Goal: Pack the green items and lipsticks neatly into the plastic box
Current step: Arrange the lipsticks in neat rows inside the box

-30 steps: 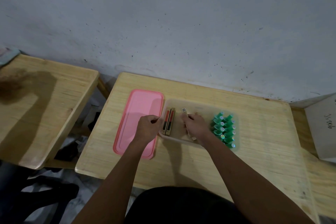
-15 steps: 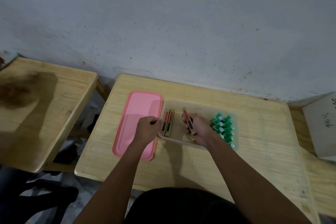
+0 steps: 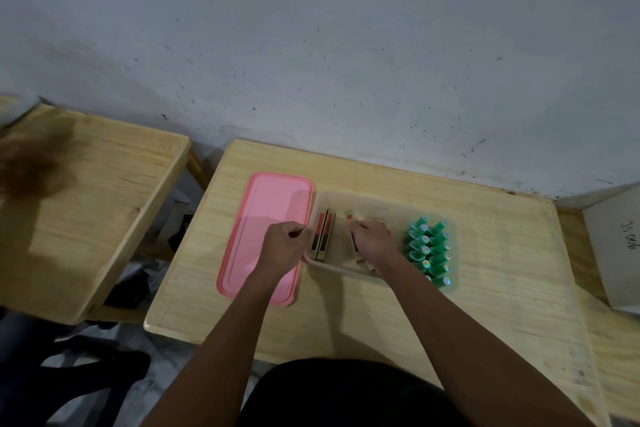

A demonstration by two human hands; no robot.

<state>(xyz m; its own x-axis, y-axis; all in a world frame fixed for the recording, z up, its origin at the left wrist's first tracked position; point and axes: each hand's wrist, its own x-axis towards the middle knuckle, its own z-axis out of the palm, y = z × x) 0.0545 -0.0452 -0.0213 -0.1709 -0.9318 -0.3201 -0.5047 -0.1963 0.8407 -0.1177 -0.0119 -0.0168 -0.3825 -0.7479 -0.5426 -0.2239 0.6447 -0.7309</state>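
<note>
On a wooden table [image 3: 485, 305] against a grey wall [image 3: 311, 45], the right hand [image 3: 372, 241], inside the plastic box [image 3: 381, 198], curls round a lipstick [image 3: 350, 217] whose red end points at the wall; the left hand [image 3: 282, 246] is curled at the box's left rim, whether pinching it I cannot tell. Just left of the held one a pair of lipsticks [image 3: 322, 236] lies front to back, so it likely goes beside them on that axis; green items [image 3: 429, 250] fill the right end.
</note>
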